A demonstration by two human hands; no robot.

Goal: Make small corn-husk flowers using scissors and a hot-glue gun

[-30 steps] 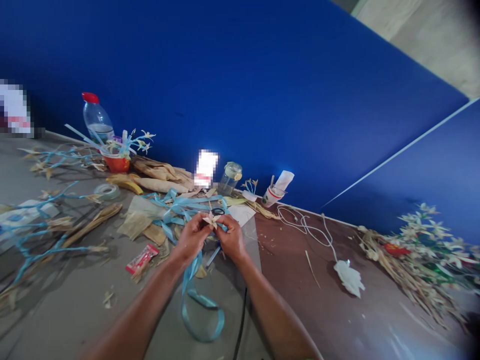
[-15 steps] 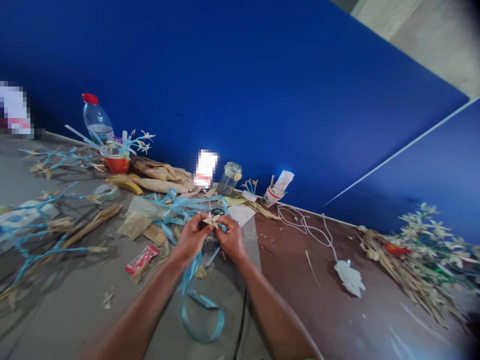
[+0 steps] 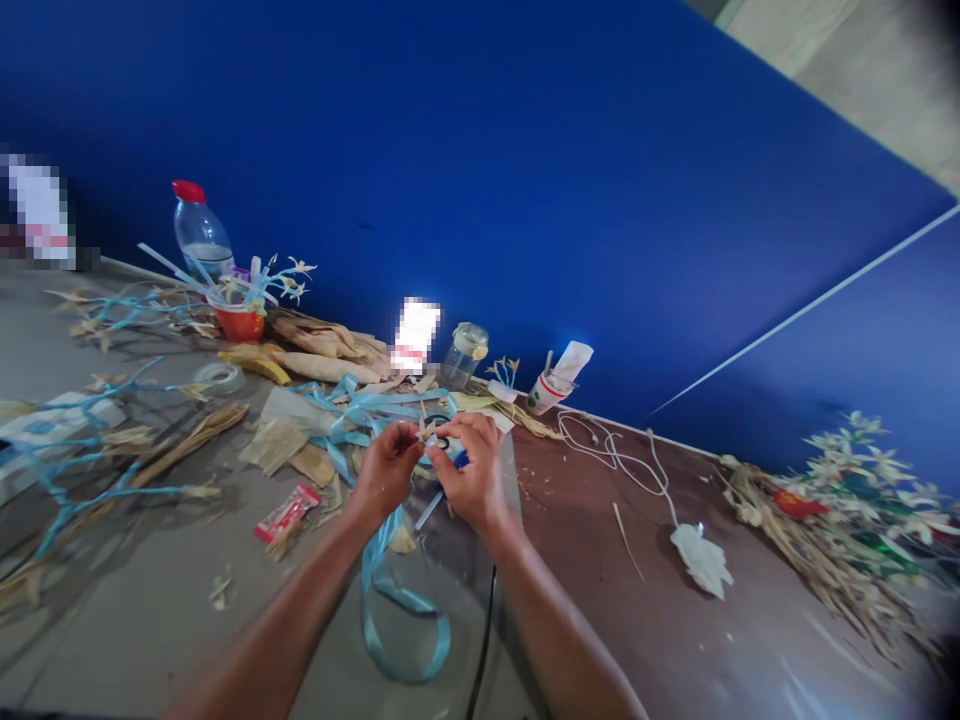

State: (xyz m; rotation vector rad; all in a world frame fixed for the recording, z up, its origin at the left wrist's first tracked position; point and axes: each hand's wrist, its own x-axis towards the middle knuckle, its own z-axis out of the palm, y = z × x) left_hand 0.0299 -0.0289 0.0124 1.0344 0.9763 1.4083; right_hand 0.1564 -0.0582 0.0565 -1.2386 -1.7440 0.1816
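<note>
A small pale flower of dried husk (image 3: pixel 426 434) is held in front of me over the table. My left hand (image 3: pixel 386 472) is closed, thumb and fingers pinching the flower from the left. From the right, my right hand (image 3: pixel 477 478) closes its thumb and fingertips at the petals, partly covering them. Light-blue ribbon (image 3: pixel 447 640) hangs in a curl below my left hand, and more tangled ribbon (image 3: pixel 352 405) lies behind it. Just beyond the fingers shows a dark ring (image 3: pixel 443 421), perhaps a scissors handle.
Blue-wrapped stems (image 3: pixel 56 490) spread at left, near a tape roll (image 3: pixel 219 377) and a red wrapper (image 3: pixel 287 512). A bottle (image 3: pixel 202 232), red cup (image 3: pixel 240 324), jar (image 3: pixel 463 356) and white cup (image 3: pixel 546 390) line the blue partition. A flower bunch (image 3: pixel 862 490) lies far right.
My right hand has turned and shifted slightly right, its fingers now reaching over the flower's petals. The flower, facing me before, is more hidden. The view has shifted slightly.
</note>
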